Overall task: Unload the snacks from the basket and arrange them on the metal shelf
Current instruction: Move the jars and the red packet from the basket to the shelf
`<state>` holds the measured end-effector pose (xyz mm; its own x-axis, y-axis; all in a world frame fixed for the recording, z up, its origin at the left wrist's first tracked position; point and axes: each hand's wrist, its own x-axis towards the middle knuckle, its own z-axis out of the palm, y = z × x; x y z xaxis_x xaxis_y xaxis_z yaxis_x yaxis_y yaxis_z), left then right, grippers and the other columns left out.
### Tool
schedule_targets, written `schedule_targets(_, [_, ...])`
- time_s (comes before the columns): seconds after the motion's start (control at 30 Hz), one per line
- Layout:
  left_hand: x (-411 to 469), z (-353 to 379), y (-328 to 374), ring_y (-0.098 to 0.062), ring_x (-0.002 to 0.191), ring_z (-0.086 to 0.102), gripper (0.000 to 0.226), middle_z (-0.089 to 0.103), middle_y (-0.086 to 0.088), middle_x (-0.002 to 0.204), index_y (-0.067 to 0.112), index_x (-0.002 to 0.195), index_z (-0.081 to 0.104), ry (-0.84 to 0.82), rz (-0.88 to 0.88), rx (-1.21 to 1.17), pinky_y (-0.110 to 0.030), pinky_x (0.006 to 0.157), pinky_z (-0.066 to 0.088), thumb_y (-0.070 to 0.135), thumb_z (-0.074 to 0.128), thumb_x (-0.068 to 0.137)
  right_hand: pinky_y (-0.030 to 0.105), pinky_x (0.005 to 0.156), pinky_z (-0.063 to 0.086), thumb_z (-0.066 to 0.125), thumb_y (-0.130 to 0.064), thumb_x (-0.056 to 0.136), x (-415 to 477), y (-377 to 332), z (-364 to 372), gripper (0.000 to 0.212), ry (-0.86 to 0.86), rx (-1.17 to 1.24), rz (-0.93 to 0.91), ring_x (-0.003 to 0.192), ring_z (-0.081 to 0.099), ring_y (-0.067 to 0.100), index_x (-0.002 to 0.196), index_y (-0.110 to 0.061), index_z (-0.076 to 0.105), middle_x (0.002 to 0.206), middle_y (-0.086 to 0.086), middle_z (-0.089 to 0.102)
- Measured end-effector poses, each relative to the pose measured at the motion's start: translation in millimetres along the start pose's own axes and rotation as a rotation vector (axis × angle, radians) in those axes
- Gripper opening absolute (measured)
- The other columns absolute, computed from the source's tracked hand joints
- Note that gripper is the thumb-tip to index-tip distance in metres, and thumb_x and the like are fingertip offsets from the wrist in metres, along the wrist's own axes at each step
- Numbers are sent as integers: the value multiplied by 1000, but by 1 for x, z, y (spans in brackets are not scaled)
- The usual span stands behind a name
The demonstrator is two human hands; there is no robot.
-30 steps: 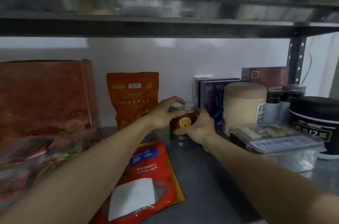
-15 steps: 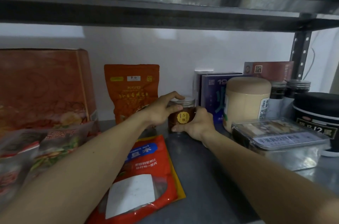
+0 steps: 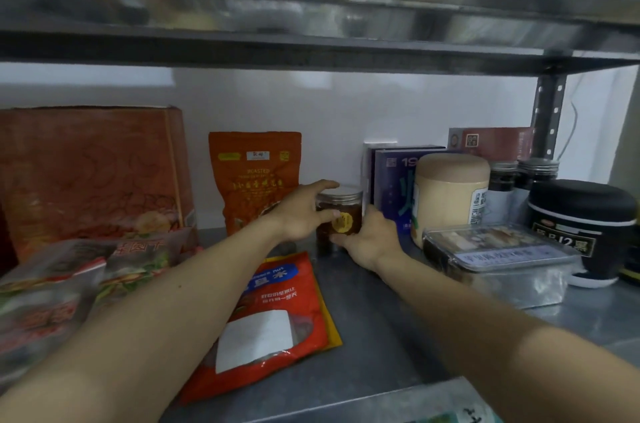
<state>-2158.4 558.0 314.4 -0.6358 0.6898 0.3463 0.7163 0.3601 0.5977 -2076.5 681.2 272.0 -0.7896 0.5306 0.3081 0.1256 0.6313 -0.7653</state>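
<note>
A small clear jar (image 3: 341,211) with a silver lid, dark contents and a round yellow label stands on the metal shelf (image 3: 377,329), near the back. My left hand (image 3: 304,211) grips it from the left, fingers over the lid edge and thumb on its front. My right hand (image 3: 370,237) holds its lower right side, fingers curled round the base. The basket is not in view.
An orange pouch (image 3: 254,180) and a large red box (image 3: 90,173) stand at the back left, with plastic snack bags (image 3: 69,284) in front. A red packet (image 3: 273,322) lies flat. Right: blue box (image 3: 391,187), beige canister (image 3: 450,190), clear tub (image 3: 498,260), black tin (image 3: 581,228).
Both hands stay on the jar at the same spot. The camera has shifted a little, so the scene sits slightly differently in the frame.
</note>
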Motion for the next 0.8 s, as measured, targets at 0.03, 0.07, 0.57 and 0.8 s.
schedule_targets(0.03, [-5, -2, 4, -19, 134, 40, 53, 43, 2, 147, 28, 144, 41, 34, 4, 34, -26, 101, 35, 23, 61, 95, 29, 84, 52, 80, -24, 79, -7, -3, -4, 55, 34, -43, -39, 109, 62, 23, 124, -12, 52, 115, 6, 64])
schedule_targets(0.07, [-12, -4, 9, -19, 134, 39, 51, 42, 2, 148, 28, 143, 42, 66, 11, 70, -29, 104, 36, 24, 60, 95, 30, 81, 53, 78, -24, 81, -15, -6, -10, 50, 66, -84, -86, 106, 63, 23, 122, -13, 52, 113, 6, 64])
schedule_targets(0.57, [-227, -83, 20, -30, 134, 34, 49, 40, -3, 146, 32, 135, 46, 412, -311, 929, -52, 105, 36, 51, 51, 89, 49, 107, 36, 40, -46, 99, -159, -94, 3, 58, -63, -576, -650, 133, 39, 33, 148, -17, 30, 147, 13, 41])
schedule_targets(0.8, [-375, -155, 11, -37, 145, 17, 65, 22, -8, 158, 31, 148, 30, 482, -568, 1110, -59, 112, 21, 61, 42, 91, 63, 116, 7, 33, -60, 97, -251, -181, 58, 73, -189, -625, -790, 147, 16, 34, 156, -21, 14, 160, 14, 20])
